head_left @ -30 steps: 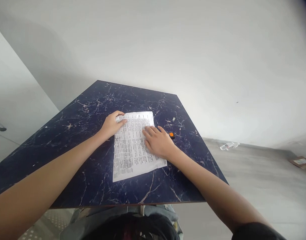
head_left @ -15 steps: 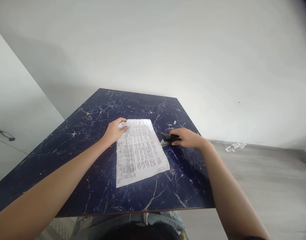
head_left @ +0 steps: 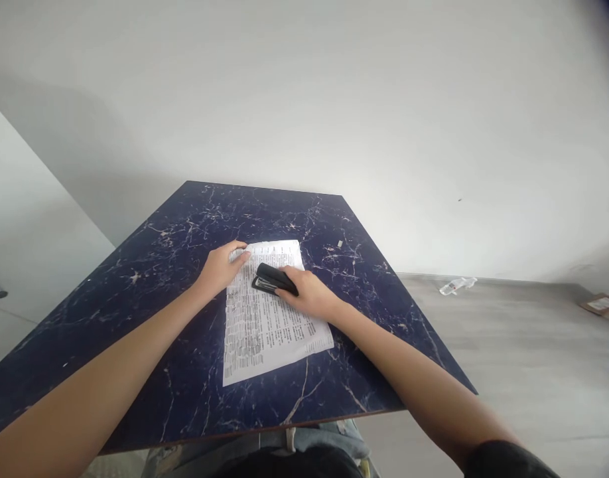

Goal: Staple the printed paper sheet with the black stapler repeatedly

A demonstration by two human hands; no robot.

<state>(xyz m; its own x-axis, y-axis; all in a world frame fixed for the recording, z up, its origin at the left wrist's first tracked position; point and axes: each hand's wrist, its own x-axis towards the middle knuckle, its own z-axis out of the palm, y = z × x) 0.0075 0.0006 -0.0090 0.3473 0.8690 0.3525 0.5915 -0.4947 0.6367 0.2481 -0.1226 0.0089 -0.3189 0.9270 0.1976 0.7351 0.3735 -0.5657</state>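
Note:
A printed sheet of paper [head_left: 265, 318] lies on the dark blue marbled table [head_left: 175, 372]. My left hand [head_left: 219, 269] rests on the sheet's far left corner, fingers curled over the edge and pinning it down. My right hand [head_left: 307, 295] grips a black stapler [head_left: 270, 279] and holds it over the upper part of the sheet, its nose pointing toward my left hand.
A small white scrap [head_left: 339, 243] lies on the table's far right part. Beyond the table's right edge, on the grey floor, lie a clear plastic bottle [head_left: 456, 285] and a flat framed object [head_left: 602, 304]. A white wall stands behind the table.
My right hand left the sheet, took the black stapler from the table to the right, and brought it back over the paper's upper part. My left hand stayed on the corner.

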